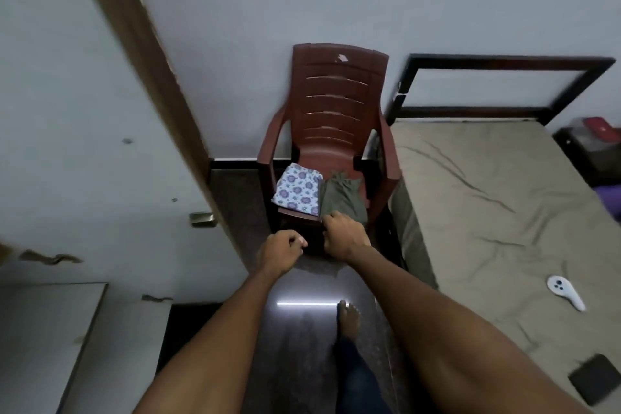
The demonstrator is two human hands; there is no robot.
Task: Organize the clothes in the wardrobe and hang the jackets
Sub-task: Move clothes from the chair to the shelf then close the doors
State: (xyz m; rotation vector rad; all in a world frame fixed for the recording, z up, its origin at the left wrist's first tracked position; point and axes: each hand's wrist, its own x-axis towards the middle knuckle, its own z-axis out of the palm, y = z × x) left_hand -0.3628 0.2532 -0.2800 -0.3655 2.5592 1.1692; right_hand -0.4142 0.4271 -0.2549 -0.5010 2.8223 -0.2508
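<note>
A person reaches with both bare arms toward a brown plastic armchair [339, 118] standing against the pale wall, seen from the head-worn camera looking down. Two folded garments lie side by side on the chair's seat: a white cloth with a purple floral print [297, 189] on the left and an olive-green garment [342, 198] touching it on the right. The right hand [344, 236] sits at the front edge of the seat, its fingers curled over the near hem of the olive-green garment; whether they actually pinch the fabric cannot be told from this angle. The left hand [282, 250] hangs just short of the chair, in front of the floral cloth, its fingers curled into a loose fist around nothing visible. Beside the chair on the right stands a bed [497, 212] with a dark frame and a rumpled beige sheet, on which rest a white handheld controller [566, 292] and, nearer the camera, a dark flat rectangular object [596, 378]. To the left rises a pale door [84, 144] with a brown edge and a brass latch [202, 218]. A bare foot [349, 319] stands on the glossy dark floor [302, 329] below the arms.
</note>
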